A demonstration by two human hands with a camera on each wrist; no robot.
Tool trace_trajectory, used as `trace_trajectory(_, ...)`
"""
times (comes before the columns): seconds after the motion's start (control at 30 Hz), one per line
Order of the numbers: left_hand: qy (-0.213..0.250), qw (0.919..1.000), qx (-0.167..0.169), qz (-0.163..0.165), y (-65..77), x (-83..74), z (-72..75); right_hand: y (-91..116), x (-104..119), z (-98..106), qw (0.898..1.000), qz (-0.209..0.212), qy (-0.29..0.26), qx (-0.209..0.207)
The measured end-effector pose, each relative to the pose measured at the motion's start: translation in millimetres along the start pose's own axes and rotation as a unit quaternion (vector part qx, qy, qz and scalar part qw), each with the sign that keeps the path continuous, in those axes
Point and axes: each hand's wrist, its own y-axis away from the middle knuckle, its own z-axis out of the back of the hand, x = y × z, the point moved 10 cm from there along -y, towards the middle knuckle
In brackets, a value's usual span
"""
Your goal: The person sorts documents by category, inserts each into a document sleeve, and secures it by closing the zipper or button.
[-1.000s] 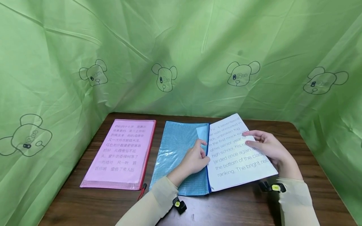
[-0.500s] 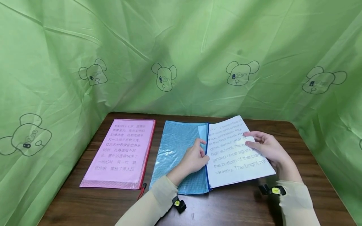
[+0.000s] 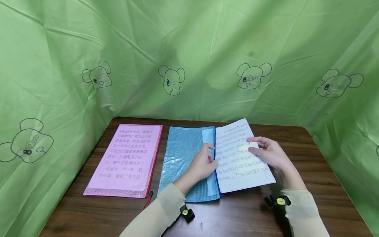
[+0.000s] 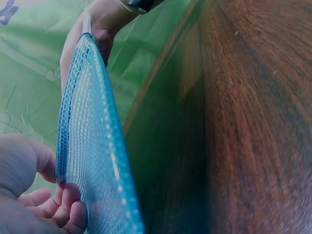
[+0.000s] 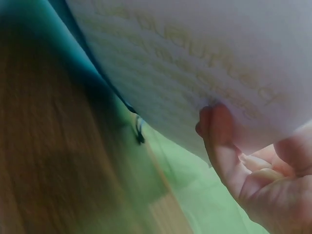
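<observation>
A blue mesh zipper pouch (image 3: 174, 164) lies on the table, its dark blue open edge facing right. My left hand (image 3: 201, 166) pinches that edge; in the left wrist view the thumb and curled fingers (image 4: 72, 195) hold the mesh (image 4: 92, 126). White paper with large English print (image 3: 237, 164) has its left part inside the pouch, seen pale through the mesh. Its right side is gripped by my right hand (image 3: 270, 153), thumb on top. In the right wrist view the right hand's fingers (image 5: 219, 134) press against the paper (image 5: 195, 58) from the other face.
On the left lies a pink pouch (image 3: 121, 158) holding a page of Chinese text, with a red zipper cord (image 3: 148, 200) at its lower right corner. Green cloth (image 3: 207, 39) with bear-head drawings walls the brown wooden table (image 3: 237, 217) at the back and sides.
My right hand has moved left with the paper, which reaches farther inside the blue pouch. The left hand keeps its hold on the pouch edge, nearly in place.
</observation>
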Motion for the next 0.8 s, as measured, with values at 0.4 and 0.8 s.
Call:
trace_trajectory(0.4, 0.001, 0.9995, -0.012, -0.030, 0.0, -2.8, 0.9, -7.2, 2.3, -41.8, 1.000, 0.015, 0.012, 0.000)
trace_trajectory(0.8, 0.019, 0.9982, -0.027, -0.051, -1.3, -5.3, 4.7, -6.4, 6.7, -75.1, 0.997, 0.033, 0.037, -0.059)
